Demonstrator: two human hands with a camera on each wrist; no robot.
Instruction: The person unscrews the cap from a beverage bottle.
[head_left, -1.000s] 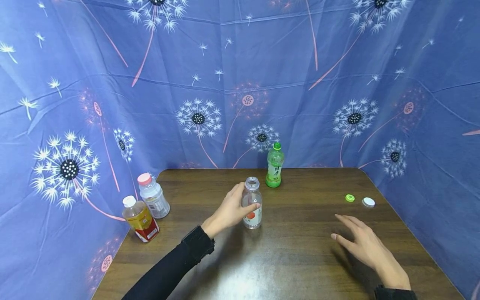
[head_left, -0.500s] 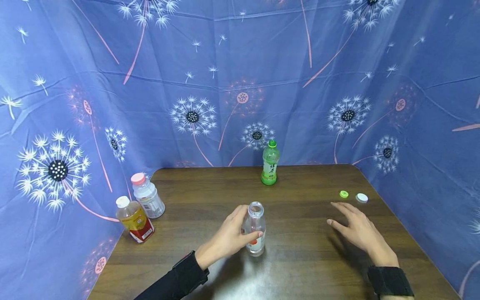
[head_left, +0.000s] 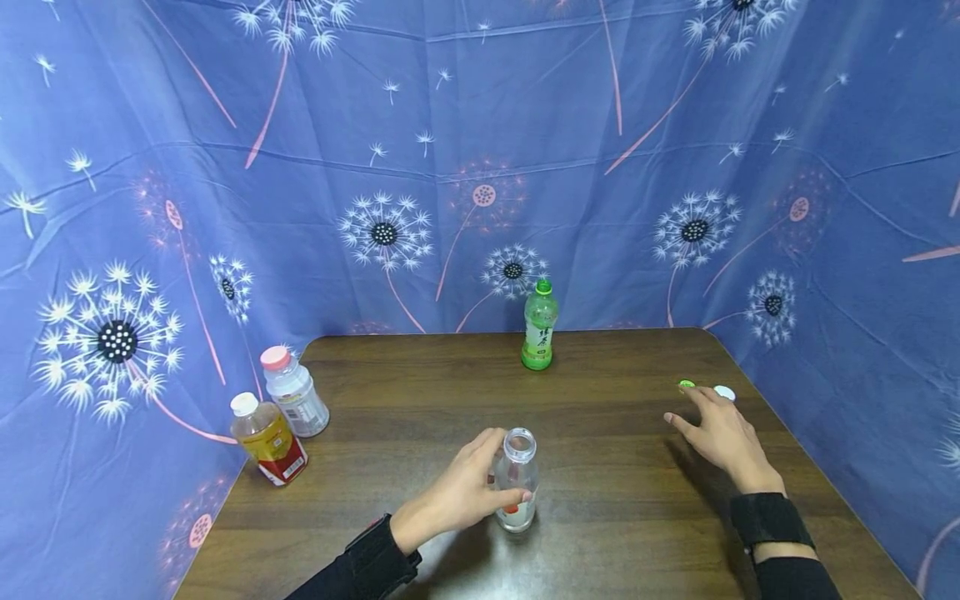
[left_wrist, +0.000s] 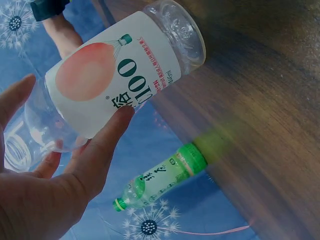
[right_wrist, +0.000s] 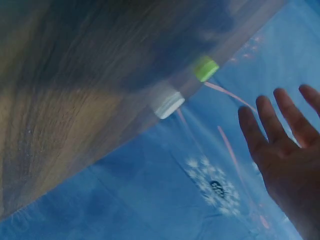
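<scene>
Our left hand (head_left: 461, 496) grips the clear bottle (head_left: 517, 477), likely light and squeezable, best held round its label (left_wrist: 115, 70); our right hand (head_left: 723, 437) hovers, spread, toward its three o'clock.

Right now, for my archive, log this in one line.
left hand: holds uncapped clear bottle | right hand: holds nothing, near green cap, white cap | green bottle: upright
</scene>
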